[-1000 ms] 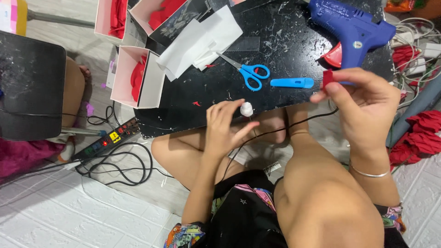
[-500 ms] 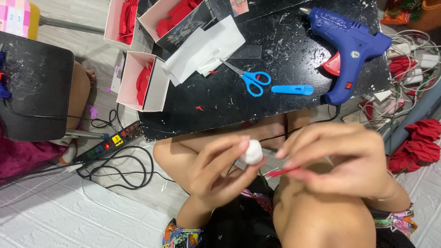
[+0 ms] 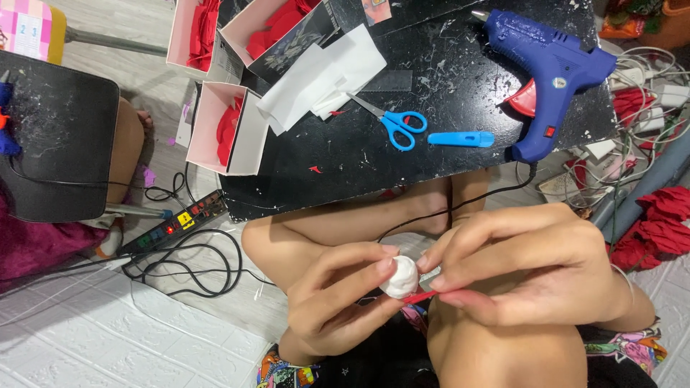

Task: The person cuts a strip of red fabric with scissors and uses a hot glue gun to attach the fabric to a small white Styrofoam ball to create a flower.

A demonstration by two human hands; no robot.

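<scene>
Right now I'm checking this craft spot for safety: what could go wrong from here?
The blue glue gun lies on the black board with its cord running under the hands; a snag might drag it off. The small white ball, pinched by left hand and right hand, could slip.

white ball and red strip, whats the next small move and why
Probably press the red strip against the white ball and start wrapping it round. The left hand pinches the ball, the right hand holds the strip's end right beside its lower edge, and the ball's surface looks bare.
</scene>
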